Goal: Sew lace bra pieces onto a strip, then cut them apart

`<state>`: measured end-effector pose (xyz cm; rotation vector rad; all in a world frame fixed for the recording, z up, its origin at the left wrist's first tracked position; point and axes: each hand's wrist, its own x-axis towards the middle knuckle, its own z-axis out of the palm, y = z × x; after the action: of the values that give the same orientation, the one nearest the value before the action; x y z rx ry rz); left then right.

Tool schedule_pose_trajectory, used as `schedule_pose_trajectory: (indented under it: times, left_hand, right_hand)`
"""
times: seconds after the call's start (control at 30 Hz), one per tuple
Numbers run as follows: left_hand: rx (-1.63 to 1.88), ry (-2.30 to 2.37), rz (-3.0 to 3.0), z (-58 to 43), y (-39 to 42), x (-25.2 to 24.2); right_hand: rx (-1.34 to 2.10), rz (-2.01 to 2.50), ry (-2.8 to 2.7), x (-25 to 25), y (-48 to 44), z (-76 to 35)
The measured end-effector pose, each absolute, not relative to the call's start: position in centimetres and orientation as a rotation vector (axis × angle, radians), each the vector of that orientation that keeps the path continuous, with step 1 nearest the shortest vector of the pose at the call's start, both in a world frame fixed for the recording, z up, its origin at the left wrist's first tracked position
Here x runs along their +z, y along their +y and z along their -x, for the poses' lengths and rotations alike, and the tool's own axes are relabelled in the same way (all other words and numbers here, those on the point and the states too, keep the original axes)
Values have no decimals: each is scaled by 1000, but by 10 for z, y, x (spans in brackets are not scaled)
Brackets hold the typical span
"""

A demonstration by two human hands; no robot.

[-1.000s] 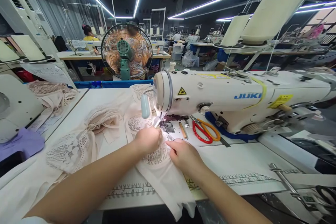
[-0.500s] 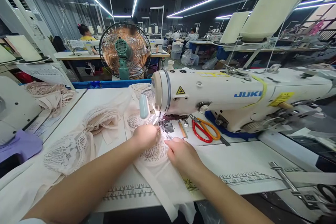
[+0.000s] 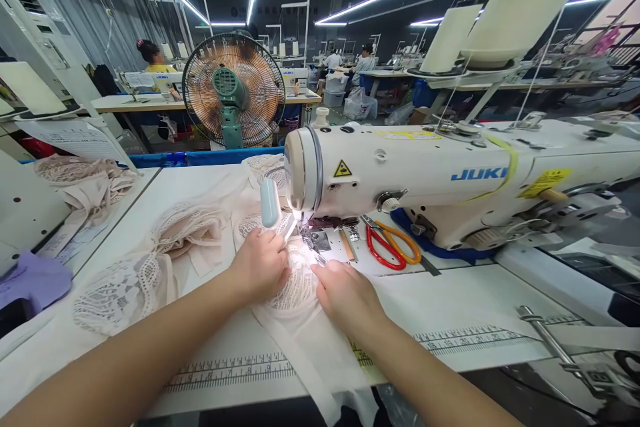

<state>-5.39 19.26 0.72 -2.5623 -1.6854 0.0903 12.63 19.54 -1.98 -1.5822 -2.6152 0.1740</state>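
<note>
A pale pink lace bra [image 3: 295, 290] lies beneath the needle area of the white sewing machine [image 3: 420, 167], its plain fabric hanging over the table's front edge. My left hand [image 3: 263, 263] is closed on the bra's edge, left of the lit needle, by a narrow pale strip. From the right, my right hand [image 3: 347, 297] rests on the lace with thumb and forefinger pinched. A thin metal tool [image 3: 319, 256] juts from that pinch toward the presser foot; its exact kind is hard to make out. The needle itself is too small to see clearly.
Red-and-orange-handled scissors [image 3: 387, 247] and a small wooden-handled tool [image 3: 347, 245] lie right of the needle. More lace pieces [image 3: 120, 293] are heaped to the left. A measuring tape [image 3: 240, 370] runs along the front edge. A fan [image 3: 234, 90] stands behind the table.
My left hand has drawn back left from beside the needle, and its fingers now sit lower on the fabric. My right hand stays almost in place. The view has shifted slightly.
</note>
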Motion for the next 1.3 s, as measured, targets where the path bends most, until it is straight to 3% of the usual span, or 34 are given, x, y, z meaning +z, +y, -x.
schedule_pose_trajectory:
  times: [0.37,0.7,1.3]
  left_hand:
    - [-37,-1925,2516,63,198,-5]
    - [-238,-1878,2525,72,211,-20]
    - [-369,-1822,2607,94,268,-19]
  right_hand:
    - [91,1639,-2659,-11,189,-127]
    - [251,1447,-2776,-18,184,-150]
    - [298,1777,-2955,15,209,-114]
